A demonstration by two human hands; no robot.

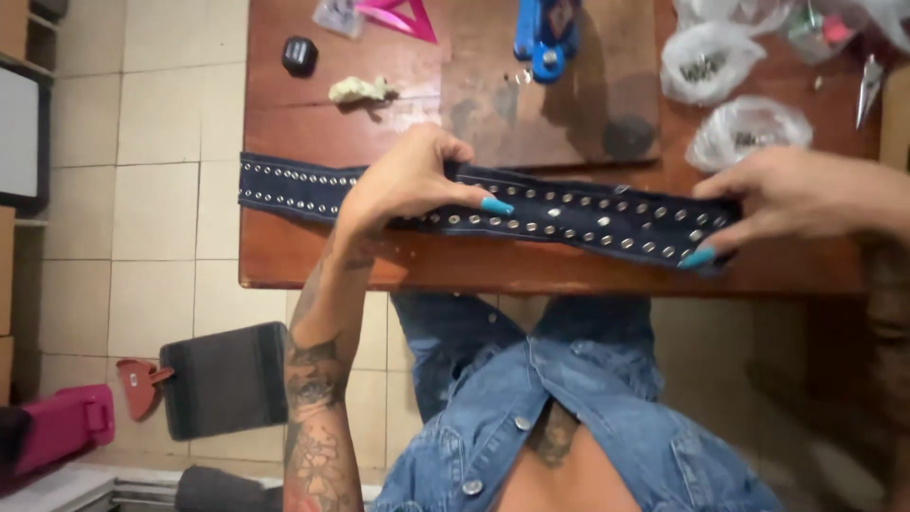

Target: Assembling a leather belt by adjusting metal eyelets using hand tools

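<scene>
Studded denim strip lies stretched along the counter, pinned flat under both hands. Left hand presses down on it mid-length, its grip closed on the upper edge; right hand pinches the far end. Keeping even tension between both grips should hold the stud rows straight. Beyond the right grip, clear plastic bags hold small metal studs.

Hidden and cut off
The left hand covers part of the studded strip; bag contents blurred; blue tool cropped at top.
</scene>
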